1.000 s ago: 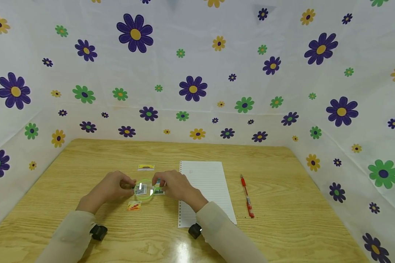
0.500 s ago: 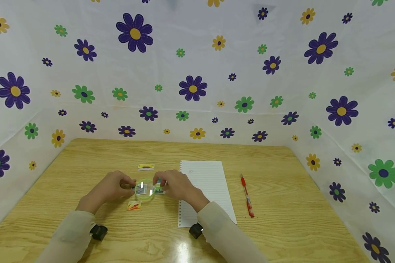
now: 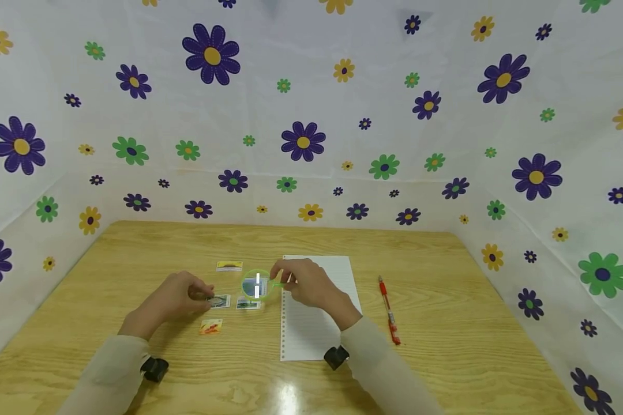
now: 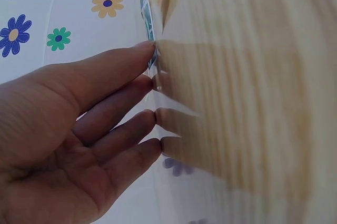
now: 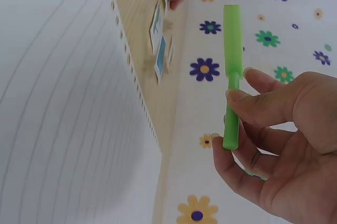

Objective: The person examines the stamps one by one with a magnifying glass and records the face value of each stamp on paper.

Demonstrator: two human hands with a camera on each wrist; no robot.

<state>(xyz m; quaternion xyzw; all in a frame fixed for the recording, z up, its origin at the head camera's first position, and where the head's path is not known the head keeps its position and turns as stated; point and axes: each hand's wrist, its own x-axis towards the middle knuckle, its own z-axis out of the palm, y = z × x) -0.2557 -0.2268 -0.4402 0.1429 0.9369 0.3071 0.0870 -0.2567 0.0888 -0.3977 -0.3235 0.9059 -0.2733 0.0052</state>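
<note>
A green magnifying glass (image 3: 256, 285) is pinched by its handle (image 5: 231, 121) between the thumb and fingers of my right hand (image 3: 308, 282). Its round lens overlaps a bluish picture card (image 3: 250, 288), with a landscape card (image 3: 248, 304) just below. To the left, my left hand (image 3: 181, 294) pinches the edge of a small picture card (image 3: 220, 301) lying on the table. In the left wrist view, the thumb and index fingertip meet at that card's edge (image 4: 151, 58), and the other fingertips touch the wood. A yellow card (image 3: 229, 266) lies farther back; an orange one (image 3: 210, 327) lies nearer.
A lined sheet of paper (image 3: 311, 323) with punched holes lies right of the cards, partly under the right forearm. Farther right is a red pen (image 3: 389, 311). A flowered white cloth (image 3: 311, 178) stands around the wooden table (image 3: 218, 380).
My right hand has moved right and slightly back with the magnifying glass, from over the left hand's card to over the bluish card. The left hand has stayed in place.
</note>
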